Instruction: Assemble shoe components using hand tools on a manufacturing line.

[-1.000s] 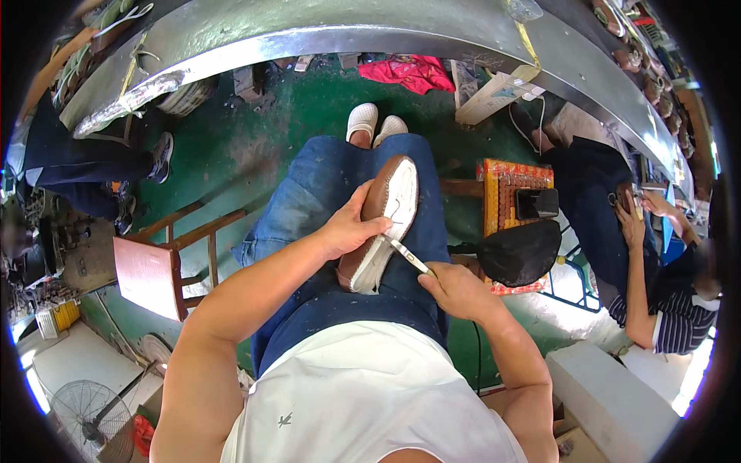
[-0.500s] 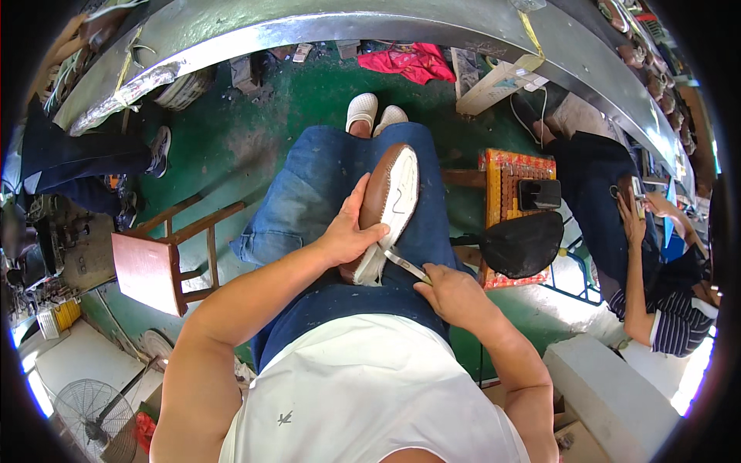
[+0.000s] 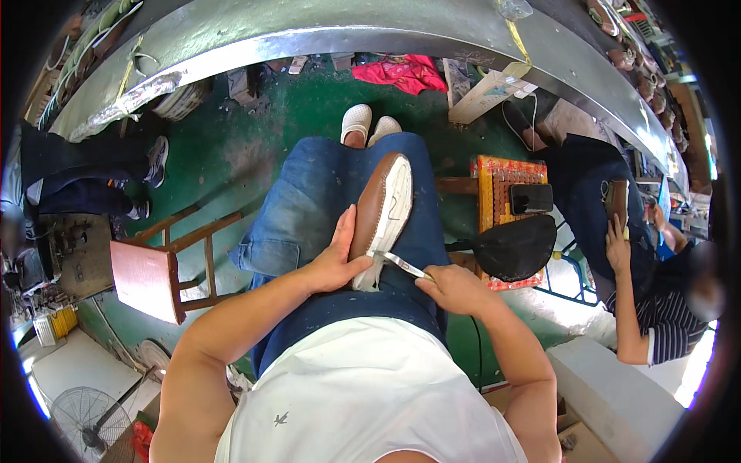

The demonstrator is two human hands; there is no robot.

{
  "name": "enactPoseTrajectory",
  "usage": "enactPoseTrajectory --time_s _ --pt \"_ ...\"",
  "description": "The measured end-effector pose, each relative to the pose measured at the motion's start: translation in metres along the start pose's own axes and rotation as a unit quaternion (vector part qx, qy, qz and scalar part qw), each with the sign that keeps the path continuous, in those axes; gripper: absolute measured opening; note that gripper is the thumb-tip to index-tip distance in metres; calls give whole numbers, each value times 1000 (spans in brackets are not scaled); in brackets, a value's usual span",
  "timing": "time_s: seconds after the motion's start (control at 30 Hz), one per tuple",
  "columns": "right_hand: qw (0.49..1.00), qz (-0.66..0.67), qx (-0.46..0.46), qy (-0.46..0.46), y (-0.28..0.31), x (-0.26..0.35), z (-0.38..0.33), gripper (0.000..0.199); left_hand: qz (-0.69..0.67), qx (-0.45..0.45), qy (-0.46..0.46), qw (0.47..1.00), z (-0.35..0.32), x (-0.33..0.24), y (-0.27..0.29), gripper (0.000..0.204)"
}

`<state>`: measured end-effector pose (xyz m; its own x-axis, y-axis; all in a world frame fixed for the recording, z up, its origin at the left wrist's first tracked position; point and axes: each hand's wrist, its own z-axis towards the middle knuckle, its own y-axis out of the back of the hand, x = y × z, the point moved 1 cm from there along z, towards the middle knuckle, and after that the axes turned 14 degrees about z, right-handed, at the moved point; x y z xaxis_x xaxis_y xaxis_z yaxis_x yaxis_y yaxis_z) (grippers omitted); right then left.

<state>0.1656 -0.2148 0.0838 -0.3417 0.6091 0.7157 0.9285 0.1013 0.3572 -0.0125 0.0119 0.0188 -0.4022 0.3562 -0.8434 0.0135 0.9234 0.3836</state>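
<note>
A brown shoe upper (image 3: 369,224) with a whitish, ridged underside (image 3: 396,201) lies on my lap, toe pointing away and underside turned to the right. My left hand (image 3: 337,262) grips its left side, fingers along the brown upper and thumb across the lower edge near the heel. My right hand (image 3: 455,287) is closed round a silvery metal hand tool (image 3: 405,265) with a short crosswise head. That head meets the pale edge by the heel, close to my left thumb. The tool's exact kind cannot be made out, and my palm hides its grip end.
Ahead runs a long metal bench (image 3: 309,38). To my left stands a wooden stool (image 3: 147,279); to my right, a beaded seat (image 3: 490,204) carries a phone (image 3: 531,198) and a black pad (image 3: 515,248). A co-worker in a striped sleeve (image 3: 668,339) handles another shoe at far right.
The shoe has shifted slightly left and down on my lap. My left hand has slid nearer the heel, and the tool's head has moved left and a little lower along the edge.
</note>
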Motion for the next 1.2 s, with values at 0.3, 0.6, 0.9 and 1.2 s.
enactPoseTrajectory --time_s 0.3,0.6,0.9,1.2 --pt "981 48 -167 87 -10 47 4 38 -10 24 32 999 7 -16 7 128" --pt "967 224 -119 3 -14 -5 -2 27 35 -123 117 985 51 -28 24 91" --pt "928 358 -58 -90 34 12 -5 23 -42 64 -36 996 83 -29 31 74" --pt "996 12 -92 10 60 19 -8 25 -19 87 -6 996 83 -39 34 73"
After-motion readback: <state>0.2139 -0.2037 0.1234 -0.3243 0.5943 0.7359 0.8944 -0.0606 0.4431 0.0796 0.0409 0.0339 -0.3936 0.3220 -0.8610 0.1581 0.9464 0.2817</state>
